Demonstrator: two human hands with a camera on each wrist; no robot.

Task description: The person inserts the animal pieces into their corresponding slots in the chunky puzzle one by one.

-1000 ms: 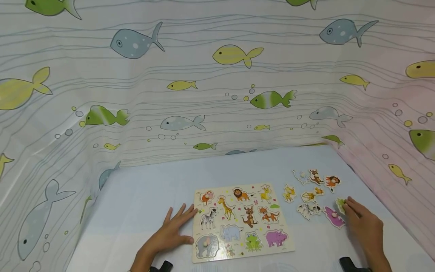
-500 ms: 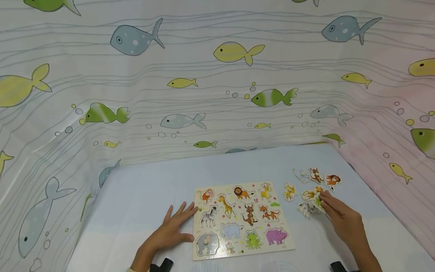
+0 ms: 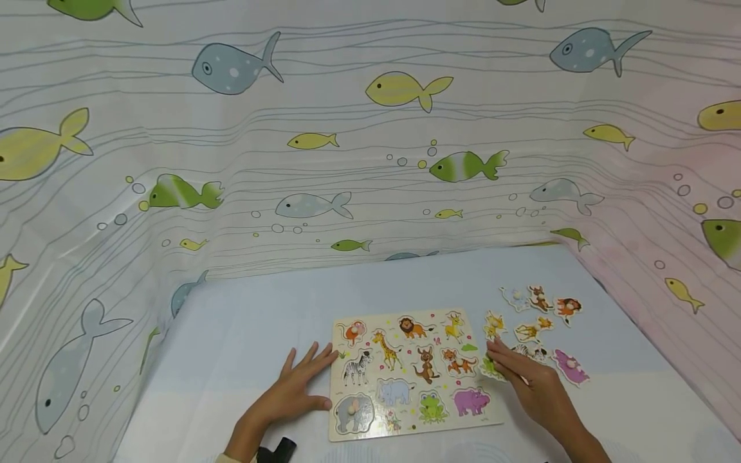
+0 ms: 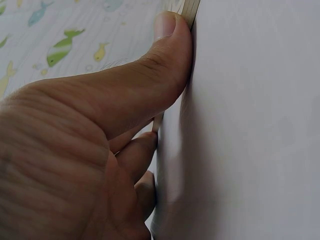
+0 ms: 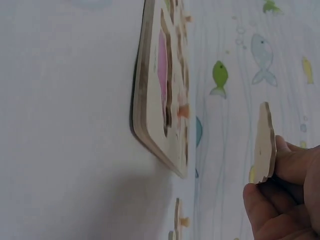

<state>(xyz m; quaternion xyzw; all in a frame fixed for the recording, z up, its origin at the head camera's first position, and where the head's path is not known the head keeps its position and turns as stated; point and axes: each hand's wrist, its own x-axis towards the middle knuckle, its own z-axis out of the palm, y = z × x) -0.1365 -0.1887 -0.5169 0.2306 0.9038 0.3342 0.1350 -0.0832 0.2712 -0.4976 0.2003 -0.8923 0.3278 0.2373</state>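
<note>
My right hand (image 3: 538, 392) pinches a green frog puzzle piece (image 3: 489, 368) above the table, just off the right edge of the wooden animal puzzle board (image 3: 417, 435). In the right wrist view the frog piece (image 5: 263, 145) stands edge-on, its plain wooden back showing between thumb and fingers. Along the board's left edge my left hand (image 3: 289, 395) rests with spread, fairly straight fingers, thumb and fingertips touching the side. A grey elephant piece (image 3: 359, 421) and a monkey piece (image 3: 349, 336), both with knobs, sit in the board. The frog's printed spot (image 3: 431, 408) is at the lower middle.
Right of the board lie loose pieces: a zebra (image 3: 538, 355) partly behind my right hand, a purple hippo (image 3: 570, 370), a lion (image 3: 568, 307), a kangaroo (image 3: 539, 298), a giraffe (image 3: 532, 329), a yellow animal (image 3: 494, 323) and a pale elephant (image 3: 515, 298). A fish-patterned curtain (image 3: 324, 173) surrounds the table.
My right hand has carried the frog piece leftward from beside the hippo, over the zebra, to near the board's right edge. The left hand has stayed at the board.
</note>
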